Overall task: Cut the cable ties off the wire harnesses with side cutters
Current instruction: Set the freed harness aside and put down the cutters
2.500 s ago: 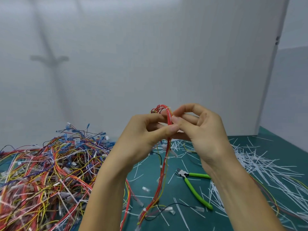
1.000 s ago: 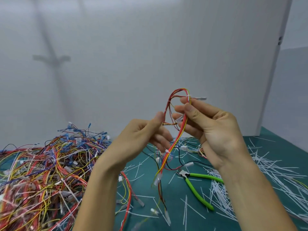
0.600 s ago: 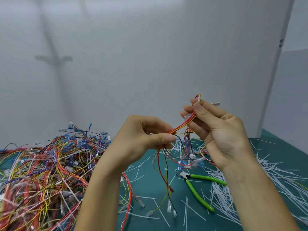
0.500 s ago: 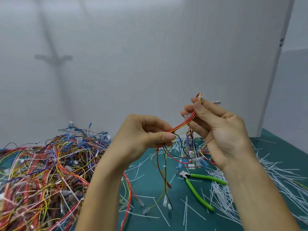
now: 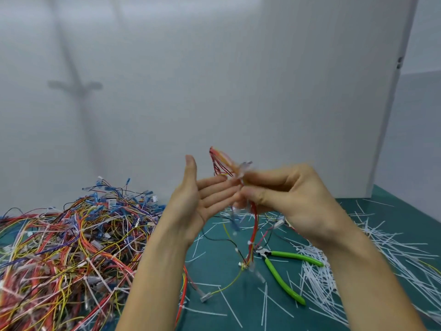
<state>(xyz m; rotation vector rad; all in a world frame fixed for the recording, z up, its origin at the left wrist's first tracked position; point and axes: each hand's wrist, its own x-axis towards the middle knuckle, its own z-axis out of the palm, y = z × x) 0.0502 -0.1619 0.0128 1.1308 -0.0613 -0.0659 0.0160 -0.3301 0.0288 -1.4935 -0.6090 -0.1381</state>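
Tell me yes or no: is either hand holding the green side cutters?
No, the side cutters lie on the mat, untouched, while the right hand grips the wire harness and the left hand is open.

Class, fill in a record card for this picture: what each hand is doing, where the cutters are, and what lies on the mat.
Left hand: open, fingers straight, palm turned toward the other hand
Right hand: grips the wire harness, raised above the mat
Side cutters: lying on the mat, in neither hand, green handles
Left of mat: big pile of coloured wires
Right of mat: heap of white cut ties
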